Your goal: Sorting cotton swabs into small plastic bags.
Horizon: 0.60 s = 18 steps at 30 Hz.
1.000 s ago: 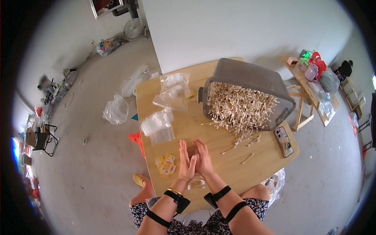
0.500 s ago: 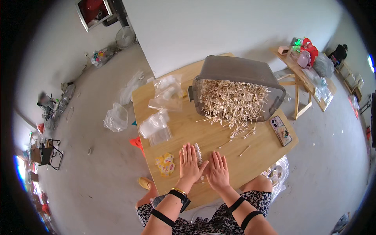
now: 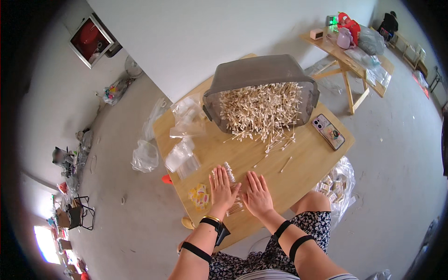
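My left hand (image 3: 223, 192) lies flat with fingers stretched, partly over a row of cotton swabs (image 3: 229, 171). White swab tips show beyond its fingers and sticks show below the palm; the rest is hidden under the hand. Just to the right, my right hand (image 3: 257, 193) rests palm down on the wooden table (image 3: 224, 151), fingers straight and holding nothing. Beyond both hands, a grey plastic bin (image 3: 261, 70) on its side spills a big heap of loose cotton swabs (image 3: 261, 109) toward me. A few stray swabs (image 3: 286, 164) lie in front of it.
Small yellow-and-white printed pieces (image 3: 199, 196) lie left of my left hand. Clear plastic bags (image 3: 183, 156) cover the table's left side. A phone (image 3: 328, 131) sits at the right edge. Below that edge stands a clear bag of small packs (image 3: 337, 184). A second table (image 3: 347, 58) holds assorted items.
The whole view has shifted and tilted a little. My hands remain flat beside each other, and more swab sticks show between them below the left palm.
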Each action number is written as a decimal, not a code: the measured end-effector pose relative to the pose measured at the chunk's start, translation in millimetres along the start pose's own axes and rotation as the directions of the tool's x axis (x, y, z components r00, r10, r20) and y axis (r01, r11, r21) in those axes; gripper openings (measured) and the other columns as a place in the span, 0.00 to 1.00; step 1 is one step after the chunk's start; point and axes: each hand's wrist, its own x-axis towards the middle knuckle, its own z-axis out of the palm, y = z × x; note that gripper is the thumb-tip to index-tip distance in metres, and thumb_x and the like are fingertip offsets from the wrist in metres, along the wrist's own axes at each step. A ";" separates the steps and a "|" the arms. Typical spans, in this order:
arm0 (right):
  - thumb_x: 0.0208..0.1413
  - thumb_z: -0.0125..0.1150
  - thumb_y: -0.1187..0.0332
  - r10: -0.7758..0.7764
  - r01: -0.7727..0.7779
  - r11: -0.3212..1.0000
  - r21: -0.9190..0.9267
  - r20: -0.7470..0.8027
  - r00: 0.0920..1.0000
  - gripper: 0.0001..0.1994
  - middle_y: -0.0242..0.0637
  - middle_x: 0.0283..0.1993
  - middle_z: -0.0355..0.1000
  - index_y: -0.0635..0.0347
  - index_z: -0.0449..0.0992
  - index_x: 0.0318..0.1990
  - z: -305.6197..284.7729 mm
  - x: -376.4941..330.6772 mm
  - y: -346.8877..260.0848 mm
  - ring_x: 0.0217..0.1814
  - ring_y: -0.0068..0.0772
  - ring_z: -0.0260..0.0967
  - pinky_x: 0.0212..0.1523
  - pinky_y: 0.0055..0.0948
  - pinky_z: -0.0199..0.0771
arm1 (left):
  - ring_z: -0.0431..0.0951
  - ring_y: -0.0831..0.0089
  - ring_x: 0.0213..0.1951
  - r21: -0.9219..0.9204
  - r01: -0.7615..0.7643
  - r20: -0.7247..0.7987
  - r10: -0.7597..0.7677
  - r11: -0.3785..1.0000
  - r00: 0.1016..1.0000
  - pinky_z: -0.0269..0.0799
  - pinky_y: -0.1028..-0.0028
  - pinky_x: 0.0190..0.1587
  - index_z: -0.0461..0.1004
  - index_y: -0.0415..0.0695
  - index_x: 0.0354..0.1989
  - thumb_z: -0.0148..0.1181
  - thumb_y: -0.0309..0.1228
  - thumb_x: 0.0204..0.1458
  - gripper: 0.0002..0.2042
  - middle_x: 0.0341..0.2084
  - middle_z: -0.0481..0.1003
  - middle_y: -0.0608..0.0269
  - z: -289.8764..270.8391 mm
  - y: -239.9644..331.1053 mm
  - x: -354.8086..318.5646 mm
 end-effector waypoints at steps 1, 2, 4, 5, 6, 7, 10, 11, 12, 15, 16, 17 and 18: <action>0.66 0.44 0.53 -0.006 0.006 0.999 -0.035 0.001 1.000 0.32 0.43 0.76 0.51 0.66 0.58 0.70 1.1 1.0 4.1 0.81 0.39 0.40 0.78 0.43 0.37 | 0.33 0.52 0.76 0.000 -0.011 0.001 0.011 1.000 1.000 0.25 0.51 0.75 0.38 0.32 0.74 0.37 0.59 0.63 0.44 0.75 0.38 0.43 -2.8 4.7 2.7; 0.66 0.44 0.53 0.004 -0.004 0.999 -0.037 -0.002 1.000 0.32 0.43 0.76 0.51 0.66 0.58 0.70 3.2 0.3 6.6 0.81 0.39 0.40 0.78 0.43 0.37 | 0.34 0.52 0.76 -0.036 -0.014 -0.012 0.013 0.999 1.000 0.26 0.51 0.75 0.38 0.32 0.74 0.38 0.59 0.63 0.44 0.75 0.37 0.42 -5.9 9.1 3.7; 0.65 0.44 0.54 0.013 -0.014 1.000 0.021 0.038 0.999 0.32 0.43 0.77 0.49 0.66 0.57 0.71 4.5 -4.8 3.2 0.81 0.39 0.40 0.79 0.43 0.36 | 0.34 0.51 0.76 -0.069 -0.020 -0.020 0.019 0.997 1.000 0.26 0.51 0.75 0.37 0.32 0.74 0.40 0.58 0.63 0.44 0.75 0.37 0.41 -5.3 12.8 2.3; 0.65 0.44 0.54 0.018 -0.019 0.999 0.026 0.039 0.999 0.32 0.43 0.77 0.49 0.66 0.57 0.71 4.1 -5.0 1.7 0.81 0.39 0.40 0.79 0.43 0.36 | 0.34 0.51 0.76 -0.050 -0.032 -0.003 0.031 0.998 0.999 0.26 0.51 0.75 0.37 0.31 0.74 0.40 0.57 0.63 0.44 0.75 0.37 0.41 -1.4 12.5 -2.6; 0.64 0.45 0.54 0.006 -0.007 1.000 0.020 0.035 0.999 0.32 0.43 0.77 0.49 0.66 0.57 0.71 3.9 -3.5 1.5 0.81 0.39 0.40 0.79 0.43 0.35 | 0.34 0.50 0.76 -0.032 -0.043 0.013 0.043 0.999 0.999 0.27 0.50 0.75 0.37 0.31 0.74 0.41 0.57 0.63 0.44 0.75 0.37 0.40 2.2 11.6 -7.6; 0.64 0.46 0.54 -0.004 0.004 1.000 0.009 0.028 1.000 0.33 0.44 0.77 0.49 0.66 0.57 0.71 4.5 -2.0 3.4 0.81 0.39 0.40 0.79 0.43 0.35 | 0.34 0.50 0.76 -0.029 -0.048 0.016 0.049 0.998 0.999 0.27 0.50 0.75 0.37 0.31 0.74 0.41 0.57 0.63 0.44 0.75 0.37 0.40 2.0 13.4 -8.4; 0.63 0.46 0.55 0.003 -0.002 0.999 0.033 -0.015 1.000 0.33 0.44 0.77 0.49 0.66 0.57 0.70 9.6 -2.8 4.1 0.81 0.40 0.40 0.79 0.43 0.35 | 0.34 0.50 0.76 -0.087 -0.051 -0.009 0.050 0.995 0.999 0.27 0.50 0.75 0.37 0.31 0.74 0.40 0.57 0.63 0.44 0.75 0.37 0.40 2.8 15.9 -14.6; 0.63 0.46 0.55 0.002 -0.002 0.999 0.039 -0.019 1.000 0.33 0.44 0.77 0.49 0.66 0.57 0.70 10.4 -1.8 3.2 0.81 0.40 0.40 0.79 0.43 0.35 | 0.34 0.50 0.76 -0.104 -0.051 -0.008 0.051 0.993 0.999 0.27 0.50 0.75 0.37 0.31 0.73 0.40 0.58 0.63 0.45 0.75 0.37 0.40 4.8 16.2 -20.6; 0.63 0.46 0.55 0.001 0.000 1.000 0.026 -0.011 1.000 0.32 0.45 0.77 0.49 0.66 0.57 0.70 11.1 -0.2 2.7 0.81 0.40 0.40 0.79 0.43 0.35 | 0.34 0.50 0.76 -0.120 -0.052 -0.007 0.051 0.991 0.999 0.27 0.50 0.75 0.37 0.31 0.73 0.40 0.58 0.63 0.45 0.74 0.37 0.39 6.7 16.3 -24.7; 0.63 0.46 0.56 0.008 -0.007 0.999 0.046 -0.004 1.000 0.32 0.45 0.77 0.48 0.66 0.57 0.70 13.4 -3.9 6.5 0.81 0.41 0.40 0.79 0.42 0.36 | 0.34 0.50 0.76 -0.169 -0.052 -0.070 0.041 0.984 0.997 0.27 0.51 0.75 0.38 0.30 0.73 0.39 0.58 0.63 0.45 0.74 0.37 0.39 6.3 27.3 -32.8; 0.63 0.46 0.57 0.006 -0.005 0.997 0.079 -0.012 1.000 0.32 0.45 0.77 0.48 0.66 0.57 0.70 13.1 -3.8 8.7 0.81 0.41 0.40 0.79 0.41 0.36 | 0.34 0.50 0.76 -0.166 -0.058 -0.070 0.047 0.984 0.996 0.27 0.51 0.75 0.38 0.30 0.73 0.39 0.58 0.63 0.45 0.74 0.37 0.39 5.4 28.0 -32.2; 0.63 0.46 0.57 0.011 -0.010 0.997 0.079 -0.015 1.000 0.32 0.45 0.77 0.48 0.66 0.57 0.70 12.1 -2.9 14.1 0.81 0.41 0.40 0.79 0.41 0.36 | 0.34 0.50 0.76 -0.173 -0.014 -0.029 0.009 0.985 1.000 0.26 0.52 0.75 0.37 0.30 0.73 0.38 0.58 0.64 0.44 0.74 0.37 0.39 4.5 28.3 -31.1; 0.62 0.47 0.58 -0.014 0.013 1.000 -0.020 -0.025 1.000 0.32 0.45 0.77 0.49 0.67 0.56 0.70 10.5 -1.7 22.0 0.80 0.41 0.41 0.79 0.41 0.38 | 0.34 0.50 0.76 -0.180 0.030 0.011 -0.028 0.983 1.000 0.26 0.53 0.75 0.37 0.30 0.73 0.36 0.57 0.64 0.43 0.75 0.37 0.40 3.7 28.3 -30.0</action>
